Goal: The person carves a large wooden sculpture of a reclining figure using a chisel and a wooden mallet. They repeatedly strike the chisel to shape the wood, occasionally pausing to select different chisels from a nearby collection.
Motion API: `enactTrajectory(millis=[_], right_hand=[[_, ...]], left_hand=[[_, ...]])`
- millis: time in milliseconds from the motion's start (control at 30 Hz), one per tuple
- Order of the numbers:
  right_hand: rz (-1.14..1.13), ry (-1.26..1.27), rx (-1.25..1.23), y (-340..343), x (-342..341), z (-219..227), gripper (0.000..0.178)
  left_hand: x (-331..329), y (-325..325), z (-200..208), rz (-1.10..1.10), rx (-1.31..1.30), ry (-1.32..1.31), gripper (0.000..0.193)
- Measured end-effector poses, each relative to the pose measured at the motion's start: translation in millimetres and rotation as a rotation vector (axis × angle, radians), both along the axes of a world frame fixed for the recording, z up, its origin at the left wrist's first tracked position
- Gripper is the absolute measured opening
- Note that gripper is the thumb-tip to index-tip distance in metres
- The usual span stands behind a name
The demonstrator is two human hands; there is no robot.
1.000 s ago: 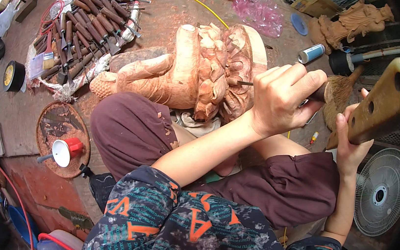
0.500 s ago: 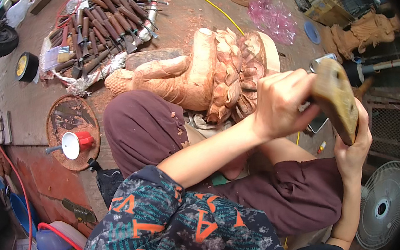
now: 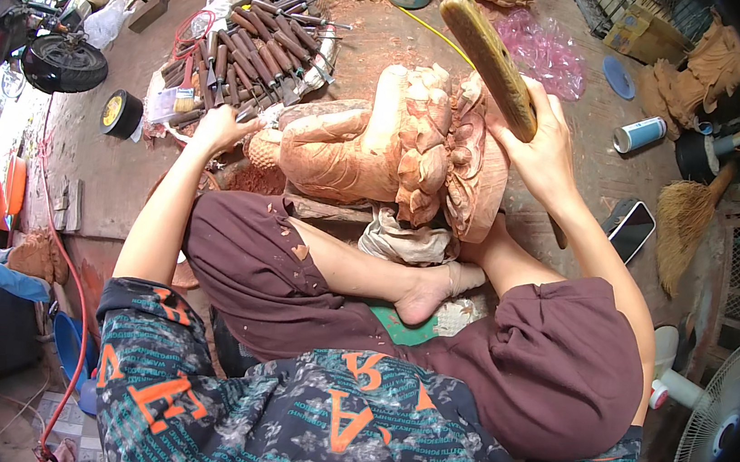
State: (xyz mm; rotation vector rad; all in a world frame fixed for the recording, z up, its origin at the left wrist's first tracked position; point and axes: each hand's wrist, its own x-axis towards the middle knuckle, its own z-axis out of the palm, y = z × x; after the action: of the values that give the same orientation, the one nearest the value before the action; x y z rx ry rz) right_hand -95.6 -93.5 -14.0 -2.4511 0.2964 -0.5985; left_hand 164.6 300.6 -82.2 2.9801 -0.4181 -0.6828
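Note:
My right hand (image 3: 543,150) is closed around a worn wooden mallet (image 3: 490,58), a thick flat bar raised over the right end of the carving. That carving is a reddish wooden seated figure (image 3: 334,149) lying on its side, its knobbed head to the left and its petalled base (image 3: 465,160) to the right. My left hand (image 3: 220,129) reaches to the near edge of a heap of wood-handled carving chisels (image 3: 258,49), thumb and fingers apart. Nothing shows in its grasp, though the fingertips are partly hidden. A paintbrush (image 3: 186,93) lies just beyond it.
A folded cloth (image 3: 406,238) lies under the carving, by my crossed legs. To the right are a phone (image 3: 632,232), a spray can (image 3: 639,134), a straw broom (image 3: 689,222) and a fan (image 3: 717,426). A black round tin (image 3: 121,114) stands left; pink plastic (image 3: 545,55) lies behind.
My left hand has left the mallet's side and swung across to the chisel heap. My right hand has brought the mallet leftward, over the carving's base. The view has shifted.

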Motion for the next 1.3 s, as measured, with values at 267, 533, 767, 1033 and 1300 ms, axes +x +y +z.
enactTrajectory(millis=[267, 533, 767, 1033, 1300], right_hand=[[0.138, 0.063, 0.394, -18.7, -5.1, -3.6, 0.056], [0.077, 0.321, 0.929, -32.8, -49.6, 16.7, 0.057], [0.163, 0.343, 0.978, -27.5, -88.2, 14.4, 0.062], [0.432, 0.394, 0.809, -15.7, -84.9, 14.3, 0.065], [0.414, 0.325, 0.589, -8.2, -75.0, 1.5, 0.064]], left_hand=[[-3.1, -4.7, -26.2, 0.381, -0.435, 0.522, 0.039], [-36.2, -23.7, 30.1, 0.325, -0.485, 0.412, 0.035], [-59.1, -31.2, 103.4, 0.140, -0.406, 0.196, 0.038], [-43.0, -4.5, 104.8, 0.176, -0.387, 0.174, 0.039], [-34.7, -13.5, 89.5, 0.060, -0.195, 0.021, 0.054]])
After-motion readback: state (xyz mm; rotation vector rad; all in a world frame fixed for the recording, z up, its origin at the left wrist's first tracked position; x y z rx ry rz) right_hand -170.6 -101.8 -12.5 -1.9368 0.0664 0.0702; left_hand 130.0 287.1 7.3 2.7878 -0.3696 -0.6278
